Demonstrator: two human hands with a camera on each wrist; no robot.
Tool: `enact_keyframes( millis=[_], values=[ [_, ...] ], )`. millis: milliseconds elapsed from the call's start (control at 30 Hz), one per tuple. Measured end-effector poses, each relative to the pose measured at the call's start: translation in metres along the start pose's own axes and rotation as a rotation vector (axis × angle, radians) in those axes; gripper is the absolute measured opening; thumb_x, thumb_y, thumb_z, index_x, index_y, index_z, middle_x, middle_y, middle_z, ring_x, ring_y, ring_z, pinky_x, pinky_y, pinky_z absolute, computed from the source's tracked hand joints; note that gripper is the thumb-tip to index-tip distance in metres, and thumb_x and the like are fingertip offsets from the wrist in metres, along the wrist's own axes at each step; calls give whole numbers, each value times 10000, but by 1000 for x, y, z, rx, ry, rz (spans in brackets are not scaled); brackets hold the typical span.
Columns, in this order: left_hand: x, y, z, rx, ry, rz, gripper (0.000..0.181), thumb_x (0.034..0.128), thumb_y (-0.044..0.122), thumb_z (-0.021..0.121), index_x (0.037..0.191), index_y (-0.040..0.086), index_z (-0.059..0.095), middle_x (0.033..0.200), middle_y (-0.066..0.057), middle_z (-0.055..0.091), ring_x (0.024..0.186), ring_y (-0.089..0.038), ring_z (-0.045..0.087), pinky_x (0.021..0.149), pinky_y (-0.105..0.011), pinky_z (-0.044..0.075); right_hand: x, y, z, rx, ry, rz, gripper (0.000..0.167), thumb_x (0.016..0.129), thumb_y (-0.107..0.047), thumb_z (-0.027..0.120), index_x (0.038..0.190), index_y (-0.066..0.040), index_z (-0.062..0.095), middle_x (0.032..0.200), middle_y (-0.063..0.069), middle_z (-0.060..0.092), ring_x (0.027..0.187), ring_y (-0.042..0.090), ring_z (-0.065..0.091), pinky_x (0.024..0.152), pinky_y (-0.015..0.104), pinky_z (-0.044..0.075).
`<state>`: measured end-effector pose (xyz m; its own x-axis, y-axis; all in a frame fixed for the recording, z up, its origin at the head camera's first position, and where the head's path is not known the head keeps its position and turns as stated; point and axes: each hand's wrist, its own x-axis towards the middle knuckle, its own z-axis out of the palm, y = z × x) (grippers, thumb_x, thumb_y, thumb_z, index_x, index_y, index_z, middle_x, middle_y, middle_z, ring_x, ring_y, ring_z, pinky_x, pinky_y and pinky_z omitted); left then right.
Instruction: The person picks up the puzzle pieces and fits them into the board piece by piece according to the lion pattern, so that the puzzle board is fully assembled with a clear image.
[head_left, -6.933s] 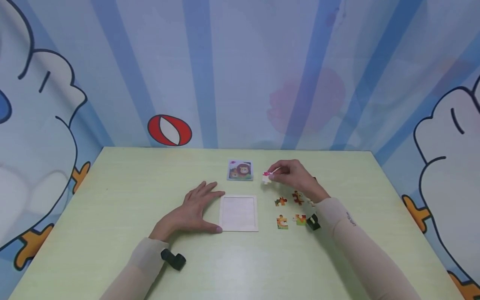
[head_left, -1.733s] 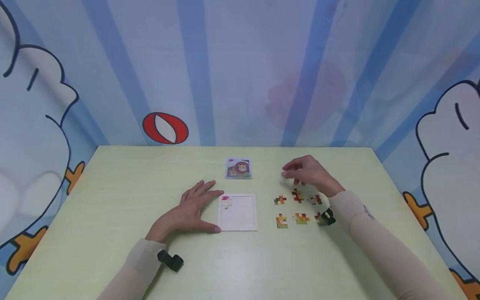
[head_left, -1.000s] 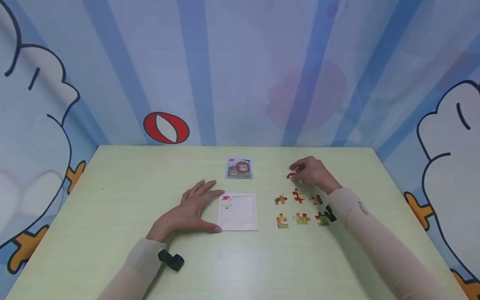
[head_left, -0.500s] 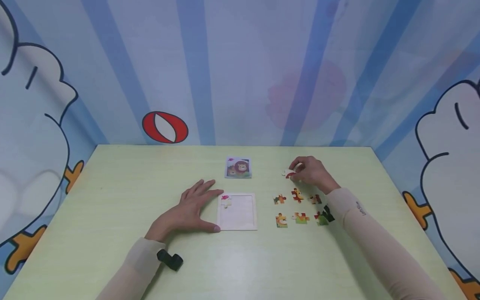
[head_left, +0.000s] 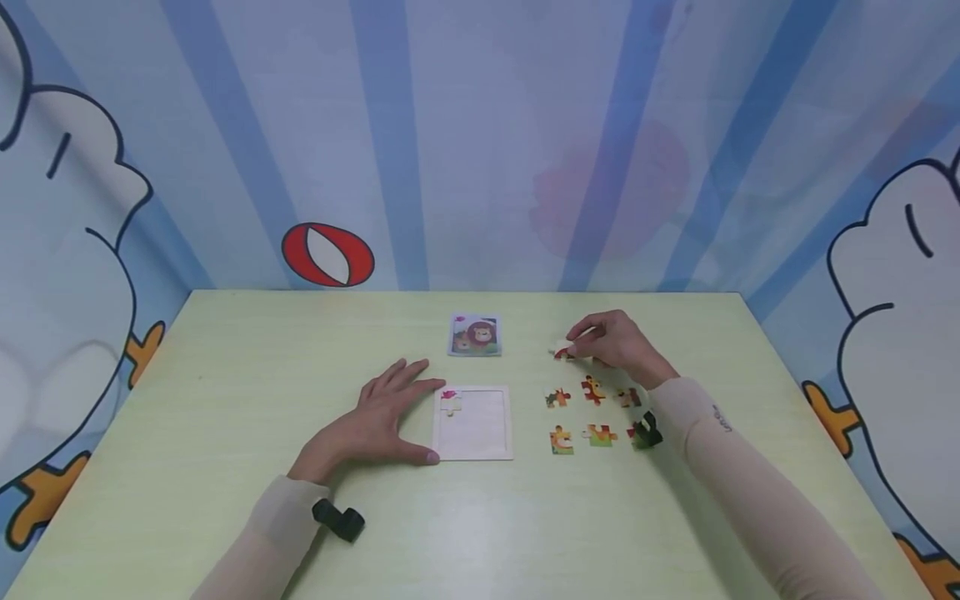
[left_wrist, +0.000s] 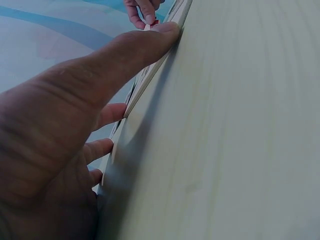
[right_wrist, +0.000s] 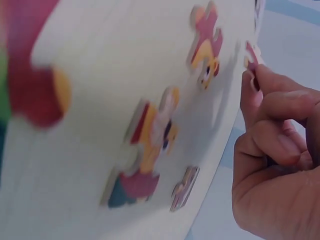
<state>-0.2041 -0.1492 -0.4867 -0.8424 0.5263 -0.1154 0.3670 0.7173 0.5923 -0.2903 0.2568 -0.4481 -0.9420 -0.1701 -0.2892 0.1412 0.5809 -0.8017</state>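
Observation:
My right hand [head_left: 615,343] pinches a white-and-red jigsaw piece [head_left: 561,351] between thumb and fingertips, just above the table's right side. In the right wrist view, that piece [right_wrist: 251,55] shows at the fingertips, beside several loose pieces. My left hand [head_left: 382,421] lies with spread fingers at the left side of a square white puzzle tray [head_left: 483,429]. Its thumb [left_wrist: 165,31] touches the tray's near corner, while the index finger reaches the far left corner. A pink-and-white piece [head_left: 451,405] sits in the tray's upper left corner.
Loose jigsaw pieces lie in two rows right of the tray, among them an orange one [head_left: 593,389] and a green-edged one [head_left: 600,435]. Behind the tray lies a lion picture card [head_left: 475,335]. A striped backdrop [head_left: 480,150] rises behind the table.
The pink-and-white piece, held by the right hand at first, now sits in the tray. The right hand has since picked up the white-and-red piece and moved it slightly left. The left hand stays put.

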Motion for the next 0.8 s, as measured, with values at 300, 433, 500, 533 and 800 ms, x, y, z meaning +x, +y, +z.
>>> enact_keyframes(
  millis=[300, 433, 500, 533, 800],
  values=[
    [0, -1, 1, -2, 0, 5, 1029, 761, 559, 918, 1639, 309, 442, 1825, -61, 172, 1702, -397, 23, 1321, -733, 88, -4, -7, 9, 138, -67, 1, 383, 958, -243, 830, 1318, -128, 768, 675, -15, 705, 471, 127, 292, 534, 336, 318],
    [0, -2, 2, 3, 1, 10, 1026, 762, 566, 915, 1638, 313, 443, 1825, -60, 173, 1701, -401, 27, 1320, -735, 95, -8, -13, 18, 134, -85, -16, 353, 940, -275, 849, 1260, -135, 803, 592, -67, 579, 469, 132, 288, 530, 329, 312],
    [0, -2, 2, 4, 0, 11, 1026, 763, 565, 916, 1638, 309, 444, 1824, -62, 174, 1700, -402, 30, 1319, -735, 99, -10, -16, 23, 140, -106, -25, 335, 932, -281, 857, 1229, -132, 816, 602, -85, 602, 468, 139, 281, 523, 332, 308],
    [0, -1, 2, 2, 0, 11, 1026, 763, 561, 918, 1637, 306, 446, 1824, -64, 175, 1700, -403, 30, 1318, -737, 98, -11, -18, 26, 142, -116, -29, 323, 928, -281, 861, 1213, -134, 822, 581, -77, 571, 465, 144, 276, 521, 332, 304],
    [0, -1, 0, 11, 1, 6, 1028, 767, 566, 913, 1641, 306, 440, 1824, -66, 173, 1700, -403, 32, 1318, -739, 96, -15, -34, 45, 170, -213, -80, 355, 952, -279, 834, 1245, -82, 799, 1006, 133, 843, 449, 135, 278, 512, 344, 285]
  ],
)
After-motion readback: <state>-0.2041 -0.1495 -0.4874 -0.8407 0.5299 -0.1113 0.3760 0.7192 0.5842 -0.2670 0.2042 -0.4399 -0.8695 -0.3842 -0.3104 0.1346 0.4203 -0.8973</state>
